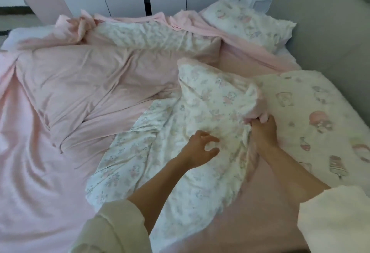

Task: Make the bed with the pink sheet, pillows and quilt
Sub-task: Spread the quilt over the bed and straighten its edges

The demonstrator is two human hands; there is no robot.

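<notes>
Your right hand [264, 132] has its fingers [258, 121] curled tight round a bunched fold of the quilt [210, 108], gripping the white, flower-printed cloth where it rises into a peak. Your left hand [202, 148] hovers just left of that grip, over the quilt's printed side, with its fingers [210, 137] spread and half bent like a claw; they hold nothing, and whether the tips touch the cloth you cannot tell.

The quilt lies crumpled across the bed. Its printed side faces up beneath your hands and runs down toward your sleeves [112, 230], while its plain pink side is turned up to the left of your hands in a broad, creased slab. Farther from you than that slab, another strip of the printed side shows.

The pink sheet [30, 162] covers the mattress to the left of the quilt and shows again below your right forearm. It is wrinkled and bunched along the bed's far edge.

One pillow [312, 116], white with pink cartoon figures, lies just right of your right hand, touching the quilt. A second pillow [250, 20] sits beyond the quilt, against the grey headboard [330, 32].
</notes>
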